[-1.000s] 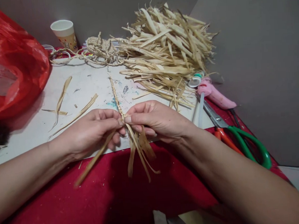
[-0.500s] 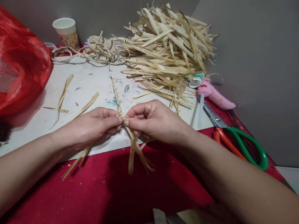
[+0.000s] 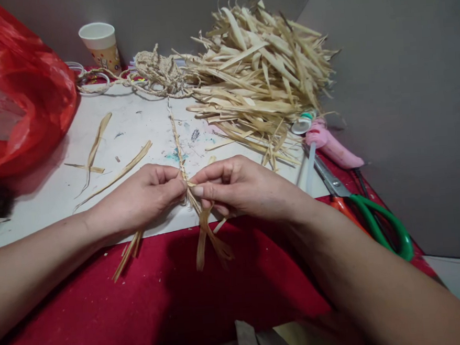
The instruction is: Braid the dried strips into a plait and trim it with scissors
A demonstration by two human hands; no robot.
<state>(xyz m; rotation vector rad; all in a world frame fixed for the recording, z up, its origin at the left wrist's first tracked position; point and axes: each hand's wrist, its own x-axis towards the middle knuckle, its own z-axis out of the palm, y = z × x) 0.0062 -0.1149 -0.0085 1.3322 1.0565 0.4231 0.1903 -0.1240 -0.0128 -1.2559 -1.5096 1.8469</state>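
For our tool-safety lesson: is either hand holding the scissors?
No, the left hand and right hand pinch the braid, while the scissors lie apart.

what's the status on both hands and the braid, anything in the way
Left hand pinching braid, right hand pinching strands at its near end. Strands hang over red cloth. No obstruction seen; scissors lie apart from both hands.

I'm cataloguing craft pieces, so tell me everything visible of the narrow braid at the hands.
The narrow braid is pale tan, seemingly of dried plant strips. It stretches nearly straight over the white board, its far end close to the coiled cord; whether they join is unclear. The left hand and right hand pinch its near end, where unbraided strips hang loose.
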